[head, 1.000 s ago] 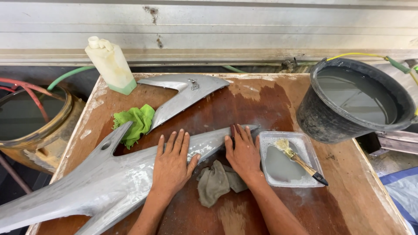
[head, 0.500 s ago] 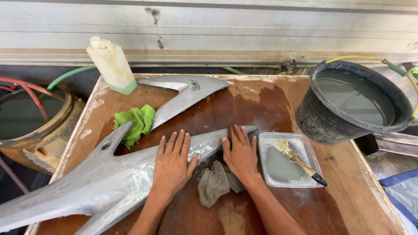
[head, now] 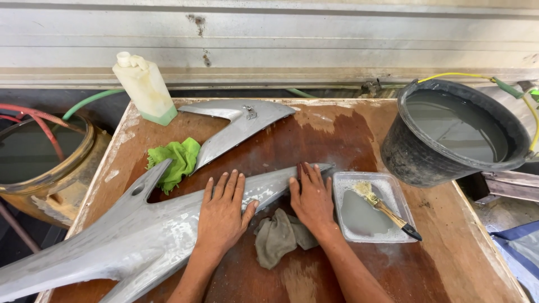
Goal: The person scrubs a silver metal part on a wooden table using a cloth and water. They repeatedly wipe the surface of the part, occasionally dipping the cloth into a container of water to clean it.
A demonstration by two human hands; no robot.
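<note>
Right hand (head: 312, 197) has been slid slightly left along the grey fairing panel (head: 140, 241) since the earlier frame; left hand (head: 222, 212) unchanged. Both lie flat, fingers spread, gripping nothing. Panel spans the desk (head: 337, 134) front-left corner to centre. Wet rubbing is judged under way; next, steady pressure towards the panel tip.

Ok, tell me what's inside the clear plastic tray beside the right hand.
The clear plastic tray holds grey liquid and a paintbrush, bristles in the tray, handle across its rim. The tray bottom beneath the liquid is hidden.
</note>
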